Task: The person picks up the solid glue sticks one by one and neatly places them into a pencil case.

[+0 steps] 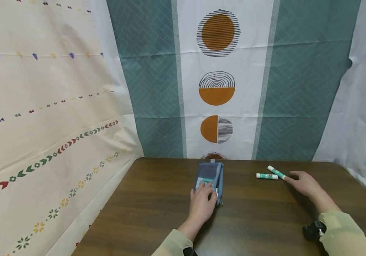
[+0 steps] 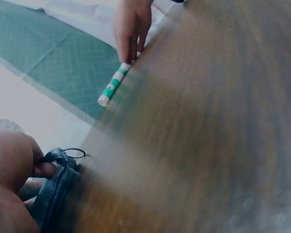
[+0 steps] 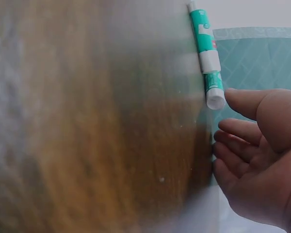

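A blue-grey zip pouch (image 1: pixel 209 169) with a see-through mesh front lies on the table, and green-and-white sticks show inside it. My left hand (image 1: pixel 203 202) rests over its near part. In the left wrist view, my left thumb and fingers hold the edge of the pouch (image 2: pixel 53 194) beside the zip pull. Two green-and-white glue sticks lie to the right: one sideways (image 1: pixel 267 176), the other slanted (image 1: pixel 276 172) with its near end by my right hand (image 1: pixel 304 185). My right fingers are loosely bent with nothing between them. The thumb is at that stick's white end; whether it touches, I cannot tell.
The dark wooden table (image 1: pixel 250 220) stretches between and around both hands. Behind it hangs a green-and-white curtain (image 1: pixel 151 89) with orange circles, and a cream patterned cloth (image 1: pixel 58 106) hangs at the left. A black band (image 1: pixel 314 230) is at my right wrist.
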Motion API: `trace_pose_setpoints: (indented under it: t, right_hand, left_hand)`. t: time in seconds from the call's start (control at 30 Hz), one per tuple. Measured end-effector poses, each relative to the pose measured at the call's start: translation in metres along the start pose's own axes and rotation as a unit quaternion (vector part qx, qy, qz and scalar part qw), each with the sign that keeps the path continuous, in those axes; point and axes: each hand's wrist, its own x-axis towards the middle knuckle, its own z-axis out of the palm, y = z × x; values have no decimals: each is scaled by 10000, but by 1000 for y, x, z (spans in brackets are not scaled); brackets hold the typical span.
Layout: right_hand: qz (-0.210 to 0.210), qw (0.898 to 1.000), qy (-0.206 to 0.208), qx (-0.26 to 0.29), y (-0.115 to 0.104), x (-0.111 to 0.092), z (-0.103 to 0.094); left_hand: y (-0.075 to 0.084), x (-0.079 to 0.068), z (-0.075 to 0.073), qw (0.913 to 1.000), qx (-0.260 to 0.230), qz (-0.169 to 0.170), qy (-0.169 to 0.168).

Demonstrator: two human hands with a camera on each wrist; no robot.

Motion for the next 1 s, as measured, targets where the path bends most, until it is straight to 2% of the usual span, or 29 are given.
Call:
trace_pose_setpoints:
  t: [0.33,0.63,1.0]
  right_hand:
    - [98,9998,-182,-34,-4,-2,2]
    - [87,9999,-61,53,-8,-4,0]
    - [177,9998,115,24,-10,-2,-1]
  left_hand:
    - [-2,-2,2,10000,38,-2,-10]
    - [0,-2,0,9999,-69,91,56]
    - [-1,-1,0,10000,-31,29,1]
